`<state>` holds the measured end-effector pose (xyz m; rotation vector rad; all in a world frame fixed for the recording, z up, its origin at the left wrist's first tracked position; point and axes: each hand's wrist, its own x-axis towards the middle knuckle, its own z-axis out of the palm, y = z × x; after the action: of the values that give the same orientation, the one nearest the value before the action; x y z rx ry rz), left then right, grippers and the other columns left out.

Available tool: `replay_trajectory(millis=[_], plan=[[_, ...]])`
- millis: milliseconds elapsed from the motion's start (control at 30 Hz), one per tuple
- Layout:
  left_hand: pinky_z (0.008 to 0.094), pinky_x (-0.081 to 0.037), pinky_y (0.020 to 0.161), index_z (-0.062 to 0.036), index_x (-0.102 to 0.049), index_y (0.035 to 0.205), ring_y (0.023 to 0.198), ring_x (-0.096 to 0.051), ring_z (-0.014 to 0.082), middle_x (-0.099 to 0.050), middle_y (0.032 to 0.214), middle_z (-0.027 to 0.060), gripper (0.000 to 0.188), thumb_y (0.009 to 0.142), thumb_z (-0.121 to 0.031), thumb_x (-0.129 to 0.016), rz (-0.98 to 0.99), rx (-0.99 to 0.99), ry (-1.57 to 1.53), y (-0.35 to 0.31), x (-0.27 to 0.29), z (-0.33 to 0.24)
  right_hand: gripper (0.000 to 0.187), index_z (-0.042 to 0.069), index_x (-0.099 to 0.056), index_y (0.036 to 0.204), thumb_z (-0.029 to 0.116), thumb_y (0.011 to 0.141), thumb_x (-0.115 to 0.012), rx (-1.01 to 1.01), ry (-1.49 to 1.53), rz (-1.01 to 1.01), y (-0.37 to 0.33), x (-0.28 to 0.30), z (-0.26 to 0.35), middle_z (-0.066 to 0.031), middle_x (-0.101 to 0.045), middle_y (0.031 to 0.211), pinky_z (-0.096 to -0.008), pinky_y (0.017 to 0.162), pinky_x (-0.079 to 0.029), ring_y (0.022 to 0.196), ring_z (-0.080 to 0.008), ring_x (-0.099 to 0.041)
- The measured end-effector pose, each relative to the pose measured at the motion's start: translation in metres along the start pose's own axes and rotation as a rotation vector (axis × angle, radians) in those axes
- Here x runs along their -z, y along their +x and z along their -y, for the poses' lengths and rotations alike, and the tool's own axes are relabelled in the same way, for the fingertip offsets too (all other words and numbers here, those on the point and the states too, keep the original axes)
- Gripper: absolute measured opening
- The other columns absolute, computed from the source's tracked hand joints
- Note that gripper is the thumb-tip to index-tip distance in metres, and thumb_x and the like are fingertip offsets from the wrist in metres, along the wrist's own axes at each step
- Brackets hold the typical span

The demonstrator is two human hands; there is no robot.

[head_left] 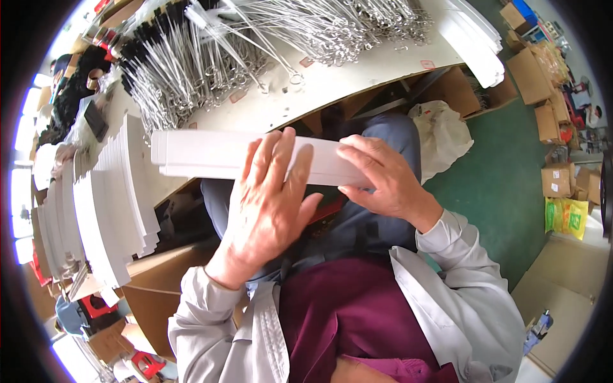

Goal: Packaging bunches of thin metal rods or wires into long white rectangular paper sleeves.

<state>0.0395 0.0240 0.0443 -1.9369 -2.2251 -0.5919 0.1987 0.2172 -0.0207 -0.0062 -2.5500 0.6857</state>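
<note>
A long, narrow white cardboard box (201,152) lies crosswise above my lap, near the table's front edge. My left hand (271,195) rests flat on its middle, fingers stretched over the top face and thumb held apart. At the box's right end, my right hand (383,175) grips it, with the fingers on top and the thumb at the near edge. The left end of the box juts out past my left hand, with a fold line and a flap edge showing. What is under the box is hidden.
Piles of thin wire brushes (191,70) with looped ends cover the far side of the white table (345,80). Stacked flat white cartons (105,204) stand on the left, more white strips (476,48) at the far right. A pale plastic bag (440,137) sits on the green floor (488,185).
</note>
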Motion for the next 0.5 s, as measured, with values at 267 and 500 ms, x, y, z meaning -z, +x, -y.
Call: replay_trajectory(millis=[267, 500], plan=[[0.0492, -0.043, 0.108, 0.0044, -0.051, 0.139, 0.118, -0.056, 0.0424, -0.057, 0.127, 0.0246, 0.080, 0.070, -0.014, -0.085, 0.151, 0.022, -0.037, -0.014, -0.024, 0.027, 0.060, -0.003, -0.062, 0.130, 0.017, 0.077, -0.080, 0.153, -0.017, 0.139, 0.018, -0.024, 0.005, -0.0159, -0.059, 0.137, -0.0434, 0.106, -0.050, 0.122, -0.0336, -0.060], [0.0454, -0.053, 0.086, 0.0012, -0.055, 0.129, 0.100, -0.064, 0.0356, -0.062, 0.109, 0.0156, 0.069, 0.068, -0.010, -0.084, 0.153, 0.162, -0.102, -0.015, -0.037, 0.038, 0.057, -0.002, -0.062, 0.128, 0.015, 0.077, -0.081, 0.090, -0.051, 0.043, 0.032, -0.031, 0.008, -0.0156, -0.059, 0.133, -0.0443, 0.107, -0.047, 0.124, -0.0341, -0.057]])
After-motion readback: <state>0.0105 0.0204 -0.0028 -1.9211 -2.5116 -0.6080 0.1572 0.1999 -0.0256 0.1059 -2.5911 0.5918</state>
